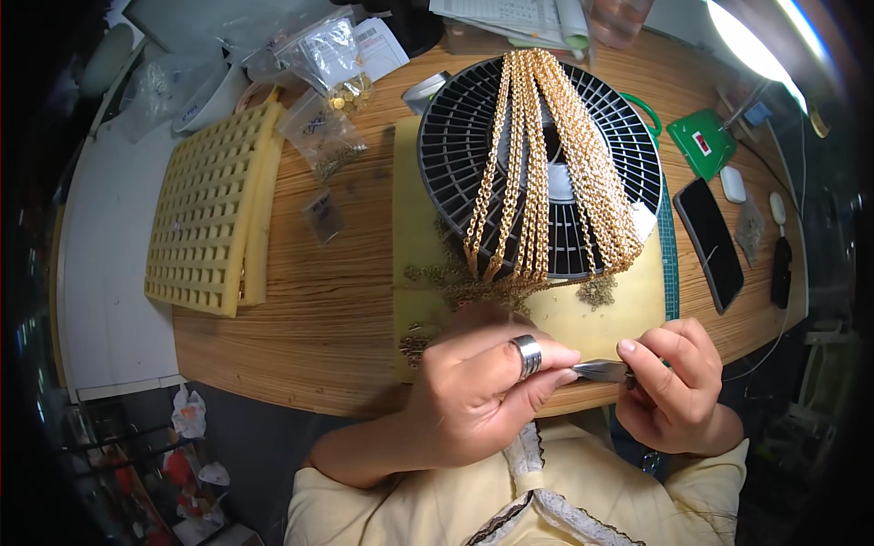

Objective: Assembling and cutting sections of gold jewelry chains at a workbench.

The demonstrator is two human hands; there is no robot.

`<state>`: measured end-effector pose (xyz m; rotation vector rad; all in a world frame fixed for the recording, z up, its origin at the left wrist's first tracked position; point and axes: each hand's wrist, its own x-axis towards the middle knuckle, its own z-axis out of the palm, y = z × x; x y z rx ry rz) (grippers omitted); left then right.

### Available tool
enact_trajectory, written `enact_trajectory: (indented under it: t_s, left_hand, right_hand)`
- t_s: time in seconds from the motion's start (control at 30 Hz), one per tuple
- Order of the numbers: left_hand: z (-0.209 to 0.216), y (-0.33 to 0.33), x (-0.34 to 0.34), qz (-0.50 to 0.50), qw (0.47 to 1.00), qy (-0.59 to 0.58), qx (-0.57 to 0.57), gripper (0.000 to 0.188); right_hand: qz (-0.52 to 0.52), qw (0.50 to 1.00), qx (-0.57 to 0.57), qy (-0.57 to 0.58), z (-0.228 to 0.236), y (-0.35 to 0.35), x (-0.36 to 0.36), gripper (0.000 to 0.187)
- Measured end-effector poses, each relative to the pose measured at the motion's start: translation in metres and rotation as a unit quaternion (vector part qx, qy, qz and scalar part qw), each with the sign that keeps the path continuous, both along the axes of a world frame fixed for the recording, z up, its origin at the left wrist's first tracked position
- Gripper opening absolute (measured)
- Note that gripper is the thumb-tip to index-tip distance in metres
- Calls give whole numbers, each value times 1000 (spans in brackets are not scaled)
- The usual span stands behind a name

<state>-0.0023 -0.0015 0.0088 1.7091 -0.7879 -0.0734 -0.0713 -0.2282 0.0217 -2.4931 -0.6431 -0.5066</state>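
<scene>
My left hand (pixel 496 387), a wide silver ring on one finger, is closed in a pinch just above the table's front edge. What lies between its thumb and finger is too small to make out. My right hand (pixel 675 387) is closed round metal pliers (pixel 603 370), whose slim jaws point left and meet the left fingertips. Beyond the hands, many gold chains (pixel 537 173) hang in long strands over a round black grille (pixel 451 136). Small metal rings (pixel 596 292) lie in a heap on a yellow board (pixel 633 309), and darker chain pieces (pixel 437 273) lie near its left side.
A yellow foam tray (pixel 205 209) with rows of square holes stands at the left. Small plastic bags (pixel 323 136) of gold parts lie beside it. To the right are a black phone (pixel 708 244), a green lamp base (pixel 701 144) and a white case (pixel 732 184).
</scene>
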Motion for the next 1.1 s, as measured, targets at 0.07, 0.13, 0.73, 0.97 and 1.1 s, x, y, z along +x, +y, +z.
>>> enact_trajectory:
  t_s: [0.07,0.13,0.73,0.97,1.1]
  left_hand:
    - [3,-1,-1,11,1000,5,6,19]
    - [0,-4,-2,23,998,-42,30,24]
    - [-1,-7,-6,84,987,-115,73,24]
    - [6,-1,-1,54,999,2,-4,8]
    - [7,1,-2,28,997,63,-32,7]
  right_hand:
    - [0,1000,23,13,-2,0,-1,58]
    - [9,999,35,22,-2,0,-1,58]
    - [-15,996,-60,-60,2,4,1,52]
    - [25,992,80,95,-2,-1,1,54]
    - [30,991,86,102,-1,-1,1,53]
